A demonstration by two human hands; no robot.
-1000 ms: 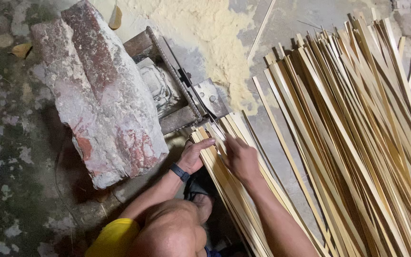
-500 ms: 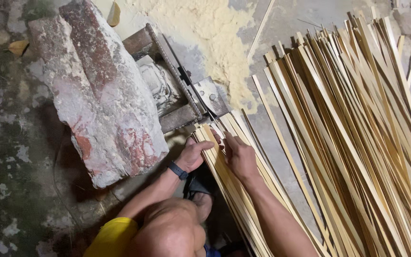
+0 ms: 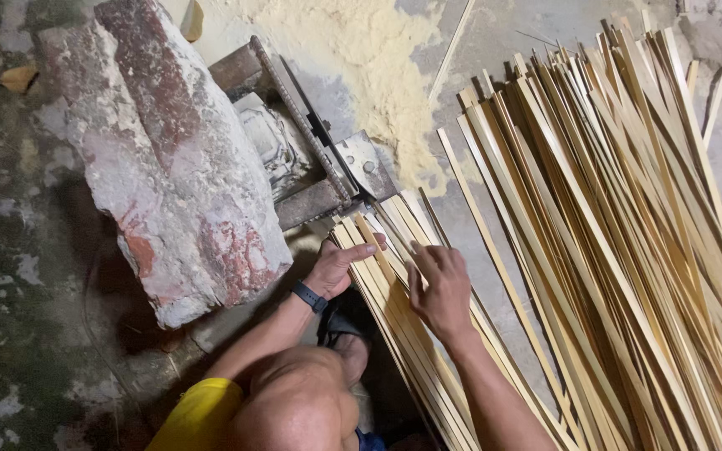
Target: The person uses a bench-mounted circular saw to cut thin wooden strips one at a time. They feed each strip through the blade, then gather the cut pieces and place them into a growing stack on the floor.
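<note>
A bundle of thin pale bamboo strips (image 3: pixel 394 309) lies across my lap, its far ends against a small metal cutting tool (image 3: pixel 353 163). My left hand (image 3: pixel 336 263), with a dark wristband, rests on the left edge of the bundle, fingers stretched over the strips. My right hand (image 3: pixel 440 288) lies flat on top of the bundle, fingers spread and pressing the strips down. Neither hand closes around a strip.
A big reddish-white chunk of masonry (image 3: pixel 169 167) weighs down the tool's base at the left. Sawdust (image 3: pixel 378 58) covers the concrete floor behind it. A large heap of long bamboo strips (image 3: pixel 620 250) fills the right side. My bent knee (image 3: pixel 294 409) is at the bottom.
My right hand has slid slightly right and flattened on the bundle. My left hand's fingers have stretched out across the strip ends.
</note>
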